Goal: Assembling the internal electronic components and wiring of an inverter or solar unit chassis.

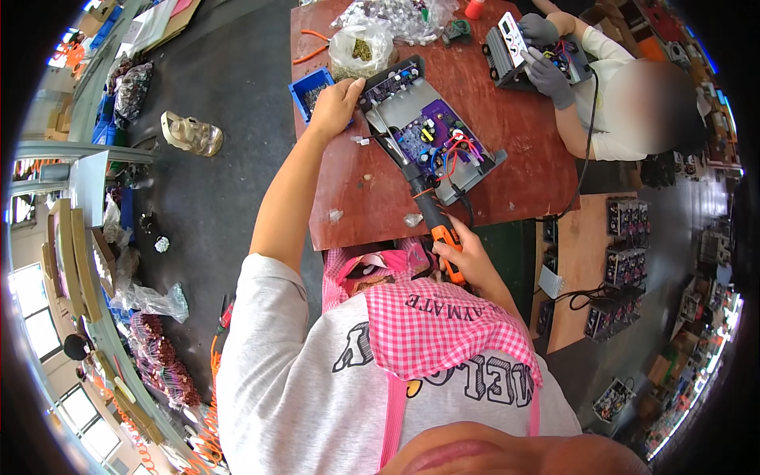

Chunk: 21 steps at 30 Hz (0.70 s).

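On the red-brown table lies an open metal chassis point(433, 131) with a purple circuit board point(434, 133) and red and blue wires inside. My left hand point(336, 108) grips its far left corner, fingers closed over the edge. In my right hand point(469, 255) is an orange and black power screwdriver point(438, 227), fingers wrapped round its body. The tool points away from me, its black front end against the near left side of the chassis. Its tip is hard to make out there.
A blue bin point(311, 93) of small screws, a plastic bag point(361, 51) of small parts and orange-handled pliers point(311, 46) lie beyond my left hand. Across the table, a co-worker's gloved hands point(546, 67) hold another device point(507, 51). A black cable point(592, 127) hangs over the right edge.
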Each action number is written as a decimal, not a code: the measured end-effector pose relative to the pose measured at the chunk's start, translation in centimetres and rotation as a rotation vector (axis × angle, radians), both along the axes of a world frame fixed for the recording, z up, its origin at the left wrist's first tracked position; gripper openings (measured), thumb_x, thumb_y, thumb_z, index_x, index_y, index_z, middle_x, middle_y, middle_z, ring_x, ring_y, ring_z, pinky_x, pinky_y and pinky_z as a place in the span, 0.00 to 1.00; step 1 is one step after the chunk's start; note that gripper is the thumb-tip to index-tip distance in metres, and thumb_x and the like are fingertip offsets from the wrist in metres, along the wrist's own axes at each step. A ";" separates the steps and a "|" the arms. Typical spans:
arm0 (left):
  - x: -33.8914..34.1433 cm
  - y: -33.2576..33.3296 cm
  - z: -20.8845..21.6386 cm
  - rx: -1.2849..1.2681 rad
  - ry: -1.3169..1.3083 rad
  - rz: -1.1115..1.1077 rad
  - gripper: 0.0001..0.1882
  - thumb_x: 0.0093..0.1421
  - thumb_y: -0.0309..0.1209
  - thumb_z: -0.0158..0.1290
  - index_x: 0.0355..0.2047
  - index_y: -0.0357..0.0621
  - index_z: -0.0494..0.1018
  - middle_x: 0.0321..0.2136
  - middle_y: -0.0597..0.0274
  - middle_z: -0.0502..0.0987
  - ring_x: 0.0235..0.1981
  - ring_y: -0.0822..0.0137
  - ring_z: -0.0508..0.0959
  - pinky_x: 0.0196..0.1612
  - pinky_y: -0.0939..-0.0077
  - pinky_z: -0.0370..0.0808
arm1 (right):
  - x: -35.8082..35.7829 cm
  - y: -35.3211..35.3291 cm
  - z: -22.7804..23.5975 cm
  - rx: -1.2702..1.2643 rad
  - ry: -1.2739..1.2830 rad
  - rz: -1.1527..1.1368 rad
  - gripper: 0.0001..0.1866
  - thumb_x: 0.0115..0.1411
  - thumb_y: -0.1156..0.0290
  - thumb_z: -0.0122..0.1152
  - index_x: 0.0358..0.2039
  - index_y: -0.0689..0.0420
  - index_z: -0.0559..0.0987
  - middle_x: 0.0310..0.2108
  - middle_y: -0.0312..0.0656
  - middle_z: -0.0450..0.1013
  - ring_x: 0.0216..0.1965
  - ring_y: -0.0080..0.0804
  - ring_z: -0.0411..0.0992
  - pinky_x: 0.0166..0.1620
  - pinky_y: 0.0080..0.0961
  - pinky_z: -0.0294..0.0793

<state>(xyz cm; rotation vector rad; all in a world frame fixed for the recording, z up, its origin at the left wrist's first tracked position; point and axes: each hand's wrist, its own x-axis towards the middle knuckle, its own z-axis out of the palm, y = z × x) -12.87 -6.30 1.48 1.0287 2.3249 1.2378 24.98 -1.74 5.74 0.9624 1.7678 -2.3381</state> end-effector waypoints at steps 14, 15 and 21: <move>-0.1 -0.2 0.4 -0.037 0.044 -0.054 0.24 0.71 0.44 0.44 0.37 0.31 0.75 0.27 0.51 0.79 0.29 0.63 0.80 0.35 0.67 0.76 | 0.0 -0.1 0.0 0.100 -0.024 -0.009 0.38 0.57 0.66 0.68 0.66 0.59 0.64 0.30 0.34 0.70 0.24 0.19 0.69 0.29 0.20 0.71; -0.1 -0.2 0.5 -0.050 0.062 -0.060 0.24 0.71 0.44 0.44 0.37 0.31 0.75 0.27 0.51 0.79 0.29 0.63 0.80 0.35 0.67 0.76 | -0.1 -0.1 0.0 0.054 -0.016 -0.022 0.38 0.57 0.66 0.68 0.66 0.59 0.64 0.30 0.34 0.71 0.24 0.19 0.69 0.29 0.20 0.71; 0.0 -0.2 0.4 -0.046 0.045 -0.070 0.24 0.71 0.44 0.44 0.37 0.32 0.76 0.26 0.49 0.79 0.29 0.60 0.81 0.36 0.67 0.75 | 0.1 0.3 -0.1 -0.037 -0.022 -0.014 0.37 0.58 0.68 0.65 0.66 0.60 0.62 0.32 0.38 0.73 0.26 0.22 0.71 0.31 0.22 0.74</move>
